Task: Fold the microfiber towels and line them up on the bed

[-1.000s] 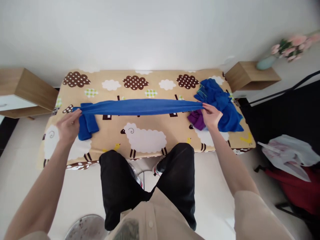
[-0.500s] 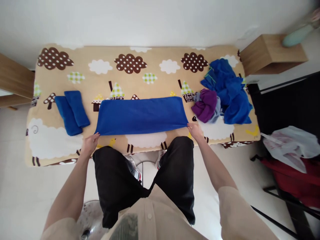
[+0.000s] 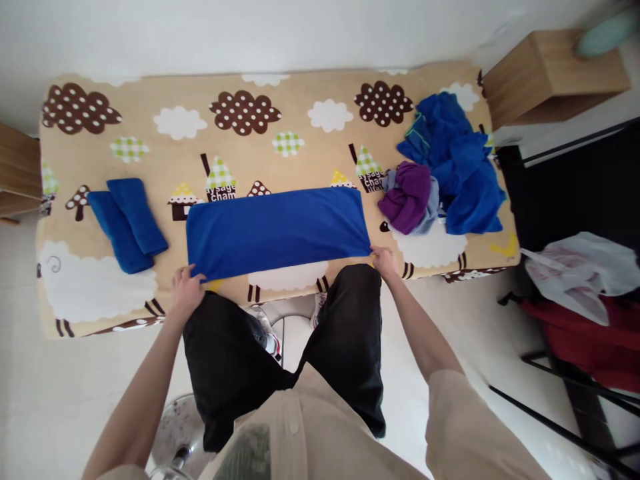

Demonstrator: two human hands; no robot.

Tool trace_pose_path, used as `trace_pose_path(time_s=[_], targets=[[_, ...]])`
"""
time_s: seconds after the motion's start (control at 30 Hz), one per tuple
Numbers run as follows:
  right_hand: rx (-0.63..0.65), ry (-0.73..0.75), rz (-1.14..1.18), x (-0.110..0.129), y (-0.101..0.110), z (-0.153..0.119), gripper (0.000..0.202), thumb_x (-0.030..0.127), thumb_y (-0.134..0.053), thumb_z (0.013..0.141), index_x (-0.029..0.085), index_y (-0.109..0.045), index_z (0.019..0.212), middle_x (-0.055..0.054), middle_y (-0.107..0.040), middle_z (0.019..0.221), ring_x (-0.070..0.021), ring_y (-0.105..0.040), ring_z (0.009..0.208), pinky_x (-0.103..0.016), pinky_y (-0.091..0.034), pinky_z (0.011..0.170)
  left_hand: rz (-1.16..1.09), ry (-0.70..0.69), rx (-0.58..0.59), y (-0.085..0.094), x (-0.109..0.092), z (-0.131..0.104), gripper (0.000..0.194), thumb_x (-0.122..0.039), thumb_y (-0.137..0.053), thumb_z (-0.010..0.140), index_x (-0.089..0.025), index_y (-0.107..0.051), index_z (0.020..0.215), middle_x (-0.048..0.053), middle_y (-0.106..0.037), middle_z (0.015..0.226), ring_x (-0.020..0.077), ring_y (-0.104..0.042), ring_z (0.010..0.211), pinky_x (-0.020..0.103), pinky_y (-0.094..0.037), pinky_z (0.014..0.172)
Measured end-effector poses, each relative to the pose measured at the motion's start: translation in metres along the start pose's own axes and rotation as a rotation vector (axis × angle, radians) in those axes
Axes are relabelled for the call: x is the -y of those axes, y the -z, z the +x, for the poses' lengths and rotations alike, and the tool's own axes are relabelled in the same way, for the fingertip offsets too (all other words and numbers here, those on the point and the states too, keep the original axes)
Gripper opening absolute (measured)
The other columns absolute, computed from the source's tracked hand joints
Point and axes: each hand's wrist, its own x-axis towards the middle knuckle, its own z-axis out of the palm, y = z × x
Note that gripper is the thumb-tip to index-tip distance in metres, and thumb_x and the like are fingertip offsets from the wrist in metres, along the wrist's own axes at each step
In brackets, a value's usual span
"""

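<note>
A blue towel (image 3: 277, 230), folded into a long strip, lies flat across the near side of the bed. My left hand (image 3: 187, 291) is at its near left corner, thumb and forefinger on either side of the cloth. At the near right corner, my right hand (image 3: 385, 263) pinches the edge between thumb and fingers. Left of the strip are two blue rolled or folded towels (image 3: 127, 223), lying side by side. To the right rests a crumpled purple cloth (image 3: 407, 199) with a grey-blue one, beside a loose heap of blue towels (image 3: 457, 170).
The bed (image 3: 150, 157) has a beige patterned cover and stands against a white wall. A wooden wall box (image 3: 555, 77) is at the back right. On the right, a white plastic bag (image 3: 583, 277) sits on red cloth (image 3: 585, 340). My knees are at the bed's front edge.
My left hand has turned and its thumb and forefinger have spread at the towel's corner. The strip's left end lies slightly nearer me. My right hand keeps its pinch. The view has shifted slightly.
</note>
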Motion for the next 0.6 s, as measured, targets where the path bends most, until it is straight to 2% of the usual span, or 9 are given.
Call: trace_pose_path(time_s=[0.07,0.17,0.23,0.3,0.37,0.47,0.53,0.6], targets=[[-0.027,-0.058,-0.009,0.006,0.0,0.002,0.037,0.004,-0.047,0.075,0.016,-0.08,0.089,-0.013,-0.077,0.117,-0.0283,-0.067,0.118,-0.044,-0.052,0.11,-0.004,-0.101,-0.073,-0.004,-0.059,0.004,0.029,-0.018,-0.05,0.087,-0.019,-0.075,0.102,0.017,-0.062,0.13,0.038,-0.052,0.122,0.051,-0.046,0.098],[-0.045,-0.06,-0.046,0.019,0.004,0.01,0.041,0.007,-0.045,0.081,0.011,-0.078,0.105,-0.017,-0.076,0.115,-0.0296,-0.064,0.121,-0.044,-0.05,0.111,-0.064,-0.333,-0.05,-0.032,-0.164,0.011,0.026,-0.023,-0.047,0.095,-0.019,-0.071,0.102,0.015,-0.065,0.112,0.0316,-0.057,0.105,0.044,-0.045,0.088],[-0.05,0.037,-0.064,0.026,0.009,0.019,0.049,0.008,-0.042,0.086,0.009,-0.07,0.127,-0.017,-0.071,0.128,-0.0284,-0.06,0.128,-0.044,-0.047,0.115,-0.108,-0.481,-0.038,-0.06,-0.224,0.013,0.025,-0.022,-0.045,0.096,-0.019,-0.069,0.101,0.014,-0.066,0.105,0.0292,-0.057,0.099,0.043,-0.043,0.085],[-0.05,0.162,-0.087,0.029,0.015,0.033,0.058,0.01,-0.04,0.09,0.011,-0.057,0.145,-0.015,-0.058,0.149,-0.0261,-0.051,0.14,-0.045,-0.04,0.121,-0.147,-0.514,-0.073,-0.089,-0.265,0.016,0.024,-0.02,-0.044,0.096,-0.018,-0.068,0.098,0.015,-0.065,0.099,0.0292,-0.057,0.095,0.043,-0.041,0.082],[-0.04,0.256,-0.144,0.031,0.024,0.051,0.062,0.01,-0.038,0.093,0.014,-0.047,0.154,-0.012,-0.042,0.163,-0.0254,-0.037,0.151,-0.048,-0.03,0.126,-0.179,-0.464,-0.144,-0.113,-0.284,0.018,0.023,-0.02,-0.044,0.096,-0.017,-0.067,0.094,0.015,-0.064,0.091,0.0301,-0.056,0.092,0.043,-0.038,0.079],[-0.012,0.345,-0.258,0.028,0.035,0.086,0.066,0.008,-0.039,0.092,0.019,-0.044,0.156,-0.007,-0.028,0.17,-0.0279,-0.015,0.16,-0.057,-0.015,0.129,-0.181,-0.449,-0.256,-0.135,-0.285,0.023,0.02,-0.021,-0.047,0.093,-0.018,-0.067,0.089,0.014,-0.061,0.082,0.0295,-0.053,0.084,0.042,-0.034,0.074],[-0.002,0.377,-0.324,0.02,0.043,0.114,0.067,0.007,-0.042,0.09,0.02,-0.046,0.156,-0.006,-0.026,0.171,-0.0297,-0.009,0.161,-0.061,-0.009,0.129,-0.138,-0.48,-0.305,-0.142,-0.281,0.025,0.017,-0.021,-0.05,0.09,-0.02,-0.066,0.086,0.012,-0.06,0.079,0.0281,-0.052,0.08,0.042,-0.032,0.071],[-0.006,0.362,-0.385,0.002,0.053,0.143,0.065,0.008,-0.044,0.091,0.02,-0.048,0.155,-0.009,-0.031,0.169,-0.0314,-0.013,0.16,-0.063,-0.011,0.128,-0.092,-0.487,-0.311,-0.144,-0.278,0.026,0.015,-0.021,-0.051,0.089,-0.02,-0.065,0.084,0.012,-0.06,0.079,0.0276,-0.051,0.079,0.042,-0.032,0.071]])
